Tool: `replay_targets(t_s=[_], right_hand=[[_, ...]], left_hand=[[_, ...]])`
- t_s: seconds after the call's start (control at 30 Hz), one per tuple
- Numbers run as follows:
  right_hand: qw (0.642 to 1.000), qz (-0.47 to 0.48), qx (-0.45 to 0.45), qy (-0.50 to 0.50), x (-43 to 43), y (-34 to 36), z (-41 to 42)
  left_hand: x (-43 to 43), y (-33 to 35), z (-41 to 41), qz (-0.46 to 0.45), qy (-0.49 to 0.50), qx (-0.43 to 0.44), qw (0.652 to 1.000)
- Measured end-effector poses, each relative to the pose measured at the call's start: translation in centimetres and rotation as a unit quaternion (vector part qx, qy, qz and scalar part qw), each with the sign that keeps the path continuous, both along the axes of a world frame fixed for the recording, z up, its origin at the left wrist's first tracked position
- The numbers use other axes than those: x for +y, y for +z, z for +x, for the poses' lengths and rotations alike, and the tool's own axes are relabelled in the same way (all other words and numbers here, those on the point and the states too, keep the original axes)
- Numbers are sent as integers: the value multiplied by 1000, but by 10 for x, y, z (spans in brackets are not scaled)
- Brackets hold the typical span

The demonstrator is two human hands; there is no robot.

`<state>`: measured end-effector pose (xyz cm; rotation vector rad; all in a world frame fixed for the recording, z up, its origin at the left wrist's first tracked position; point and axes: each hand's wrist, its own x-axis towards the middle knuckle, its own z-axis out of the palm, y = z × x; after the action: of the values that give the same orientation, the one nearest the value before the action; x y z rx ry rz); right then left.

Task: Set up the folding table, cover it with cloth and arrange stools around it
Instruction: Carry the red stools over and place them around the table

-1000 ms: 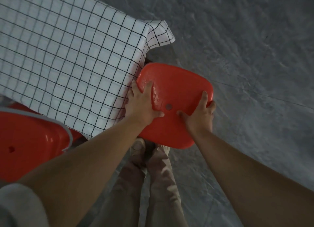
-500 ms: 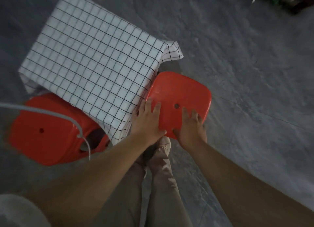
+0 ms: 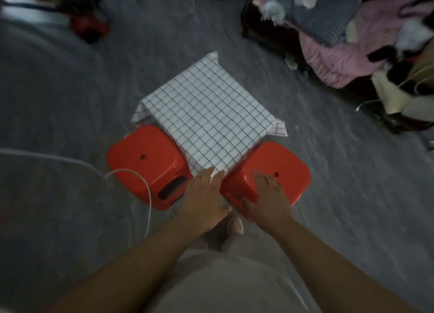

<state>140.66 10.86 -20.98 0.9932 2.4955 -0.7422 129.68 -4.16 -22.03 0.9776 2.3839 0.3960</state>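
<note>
A small table under a white cloth with a black grid stands on the grey floor. One red plastic stool sits at its near-left side and a second red stool at its near-right side. My left hand hovers with loose fingers over the cloth's near corner, between the two stools. My right hand lies with straight fingers on the near edge of the right stool's seat, thumb down its side.
A white cable curves across the floor at the left, beside the left stool. A dark bed frame piled with clothes and bedding fills the upper right. A red-and-black object lies at the upper left. My feet are just behind the stools.
The view has pulled back and up, so the whole table and both stools show. My hands have slid from the middle of the right stool's seat to its near edge; the left has come off it.
</note>
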Motion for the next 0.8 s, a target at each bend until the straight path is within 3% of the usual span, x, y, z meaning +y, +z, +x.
replay_targets(t_s=[0.3, 0.47, 0.63, 0.8], right_hand=[[963, 25, 51, 262, -38, 37, -36], [930, 7, 25, 367, -70, 32, -29], [881, -5, 22, 473, -135, 30, -25], [803, 9, 28, 596, -236, 29, -24]], left_hand=[[-77, 25, 32, 40, 237, 41, 970], [-127, 24, 87, 47, 364, -10, 930], [-196, 27, 146, 36, 487, -20, 872], [-280, 28, 200, -12, 599, 5, 801]])
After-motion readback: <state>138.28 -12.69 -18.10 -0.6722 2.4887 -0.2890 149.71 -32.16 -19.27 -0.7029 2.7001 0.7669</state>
